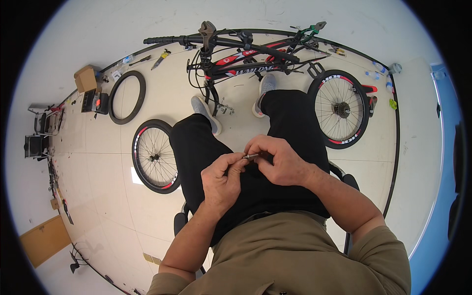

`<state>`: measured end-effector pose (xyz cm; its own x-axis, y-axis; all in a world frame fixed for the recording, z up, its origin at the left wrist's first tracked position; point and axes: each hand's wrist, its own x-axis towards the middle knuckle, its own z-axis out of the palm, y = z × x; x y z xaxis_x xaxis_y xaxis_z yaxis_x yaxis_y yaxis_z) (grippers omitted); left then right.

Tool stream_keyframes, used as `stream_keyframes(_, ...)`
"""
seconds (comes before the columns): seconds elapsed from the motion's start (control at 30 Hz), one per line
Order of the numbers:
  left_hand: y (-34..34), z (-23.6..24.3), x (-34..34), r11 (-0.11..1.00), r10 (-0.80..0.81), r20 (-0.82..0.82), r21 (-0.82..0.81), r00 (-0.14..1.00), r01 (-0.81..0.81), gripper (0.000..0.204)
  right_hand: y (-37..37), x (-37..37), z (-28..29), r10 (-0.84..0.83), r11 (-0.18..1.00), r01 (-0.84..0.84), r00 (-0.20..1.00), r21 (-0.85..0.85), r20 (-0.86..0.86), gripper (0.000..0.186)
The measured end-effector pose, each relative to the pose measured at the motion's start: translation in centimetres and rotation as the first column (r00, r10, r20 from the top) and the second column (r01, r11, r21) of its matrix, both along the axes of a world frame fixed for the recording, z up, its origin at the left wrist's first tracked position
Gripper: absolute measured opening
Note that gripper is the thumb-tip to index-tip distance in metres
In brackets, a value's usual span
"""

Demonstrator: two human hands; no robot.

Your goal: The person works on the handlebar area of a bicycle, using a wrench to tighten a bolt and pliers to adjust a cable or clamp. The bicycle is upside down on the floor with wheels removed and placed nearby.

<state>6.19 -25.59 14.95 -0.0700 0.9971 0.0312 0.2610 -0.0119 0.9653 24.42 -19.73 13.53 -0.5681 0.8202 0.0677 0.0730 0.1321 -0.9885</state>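
Observation:
Over my lap, my left hand (221,181) and my right hand (284,162) meet at a small, thin metal rod-like part (252,156). The fingertips of both hands are closed on it, the left at one end and the right near the other. Its exact kind is too small to make out, and fingers cover much of it. Beyond my knees stands a black and red bicycle frame (255,70) without wheels. An adjustable wrench (207,30) is at its handlebar end, and green-handled pliers (311,31) are at its other end.
A spoked wheel (139,169) lies by my left leg; another wheel with a cassette (340,109) is at the right. A bare tyre (113,101), a cardboard box (84,76) and a yellow-black tool (161,58) are at far left. Plastic bottles (377,69) line the right wall.

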Motion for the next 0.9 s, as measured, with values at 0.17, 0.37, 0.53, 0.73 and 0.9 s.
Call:
stream_keyframes(0.17,0.1,-0.2,-0.1,1.0,0.02,0.019,-0.002,1.0,-0.02,0.007,0.0,0.1,0.4,-0.021,0.996,0.02,1.0,-0.081,-0.014,0.029)
stream_keyframes(0.37,0.0,-0.4,-0.1,1.0,0.017,0.025,-0.002,1.0,-0.017,0.007,0.0,-0.3,0.2,-0.052,0.996,0.056,0.997,0.065,-0.052,0.03)
stream_keyframes(0.53,0.1,0.0,-0.2,0.999,-0.006,-0.101,0.047,0.995,0.011,0.007,0.0,-0.1,1.7,-0.037,0.978,0.049,0.997,-0.201,0.062,0.01)
stream_keyframes(0.73,0.4,0.3,0.2,0.979,-0.024,-0.206,0.194,0.978,0.065,0.007,0.8,0.1,2.0,0.023,0.918,0.005,0.998,-0.397,0.066,0.02)
stream_keyframes(0.9,0.5,0.2,0.0,0.972,-0.01,-0.217,0.226,0.976,0.061,0.01,0.9,0.4,1.9,0.02,0.882,-0.015,1.0,-0.471,0.006,0.015)
